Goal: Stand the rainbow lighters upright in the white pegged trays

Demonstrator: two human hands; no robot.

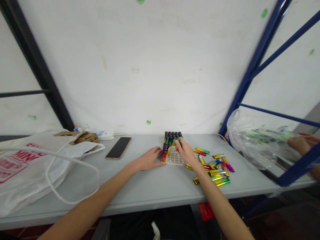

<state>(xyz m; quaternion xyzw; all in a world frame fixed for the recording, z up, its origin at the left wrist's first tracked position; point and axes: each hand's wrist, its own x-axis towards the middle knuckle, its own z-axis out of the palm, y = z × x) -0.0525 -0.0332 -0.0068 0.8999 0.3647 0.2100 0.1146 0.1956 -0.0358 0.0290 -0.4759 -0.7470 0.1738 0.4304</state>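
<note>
The smooth grey table (150,190) is running flat across the lower frame. At centre, the left hand (150,159) is resting flat, fingers loosely extended against the white dimpled tray (175,160), gripping nothing. The right hand (185,151) is curling onto the upright lighters (172,136), grip unclear. Glossy loose lighters (218,170) are lying to the right, with a white wall (150,66) behind.

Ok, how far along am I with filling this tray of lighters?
Done: the back rows of the white tray hold upright lighters. In hand: your right hand is at the front of the filled rows, and your left hand rests by the tray's left edge. Left: the front slots look empty, and loose lighters lie to its right.
</note>
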